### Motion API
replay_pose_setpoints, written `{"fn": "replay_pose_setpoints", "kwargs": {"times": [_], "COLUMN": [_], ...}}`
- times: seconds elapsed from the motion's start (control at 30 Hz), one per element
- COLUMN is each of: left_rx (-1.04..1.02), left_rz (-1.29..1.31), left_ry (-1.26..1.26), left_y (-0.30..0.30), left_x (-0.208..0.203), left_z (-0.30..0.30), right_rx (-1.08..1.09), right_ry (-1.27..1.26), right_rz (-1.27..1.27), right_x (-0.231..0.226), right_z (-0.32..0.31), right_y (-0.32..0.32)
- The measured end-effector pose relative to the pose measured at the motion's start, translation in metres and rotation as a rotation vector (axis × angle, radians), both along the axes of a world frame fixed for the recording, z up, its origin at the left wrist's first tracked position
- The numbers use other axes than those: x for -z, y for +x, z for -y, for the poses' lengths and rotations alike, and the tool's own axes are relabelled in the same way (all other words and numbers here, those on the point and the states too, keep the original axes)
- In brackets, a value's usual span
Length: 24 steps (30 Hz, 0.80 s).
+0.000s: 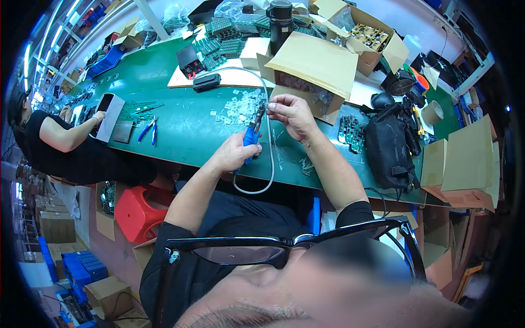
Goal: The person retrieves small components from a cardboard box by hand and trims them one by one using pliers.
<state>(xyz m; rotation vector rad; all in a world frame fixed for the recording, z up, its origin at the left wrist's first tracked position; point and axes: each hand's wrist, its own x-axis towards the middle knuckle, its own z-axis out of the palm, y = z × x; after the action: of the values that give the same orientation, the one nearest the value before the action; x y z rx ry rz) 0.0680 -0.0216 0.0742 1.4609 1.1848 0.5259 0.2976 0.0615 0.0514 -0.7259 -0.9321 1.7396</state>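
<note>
My left hand [235, 151] is closed round the blue handles of a plier-like hand tool [252, 134], whose dark metal jaws point away from me. Close beside the jaws, my right hand [291, 116] is pinched at the fingertips on something too small to make out. A grey cable [272, 164] loops past both hands and down to the lower end of the tool. Just beyond the tool, many small clear-white pieces [239, 107] lie scattered on the green table [186, 123].
An open cardboard box [314, 60] stands beyond my right hand, near a black flask [280, 24]. Green circuit boards [219, 41] are piled at the back. A black bag [389, 147] sits right, blue pliers [146, 131] left. At far left a person [60, 134] works.
</note>
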Motion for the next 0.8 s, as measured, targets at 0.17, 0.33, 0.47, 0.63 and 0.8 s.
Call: {"fn": "replay_pose_setpoints", "kwargs": {"times": [0.17,0.33,0.47,0.63,0.8], "left_rx": [-0.011,-0.037,-0.014,-0.009,0.002], "left_rz": [-0.042,-0.051,-0.061,-0.109,-0.212], "left_ry": [0.028,0.055,0.069,0.077,0.117], "left_y": [0.002,0.000,-0.001,0.001,0.003], "left_x": [-0.002,0.007,0.009,0.004,-0.001], "left_z": [-0.001,-0.002,-0.003,-0.002,-0.002], "right_rx": [0.008,0.011,0.023,0.046,0.066], "right_ry": [-0.005,-0.019,-0.004,0.022,0.005], "right_rz": [0.009,-0.006,0.040,0.051,0.052], "right_x": [0.001,0.000,0.000,0.001,-0.002], "right_z": [0.000,0.001,0.000,0.001,0.004], "right_y": [0.000,0.000,-0.001,-0.001,-0.003]}}
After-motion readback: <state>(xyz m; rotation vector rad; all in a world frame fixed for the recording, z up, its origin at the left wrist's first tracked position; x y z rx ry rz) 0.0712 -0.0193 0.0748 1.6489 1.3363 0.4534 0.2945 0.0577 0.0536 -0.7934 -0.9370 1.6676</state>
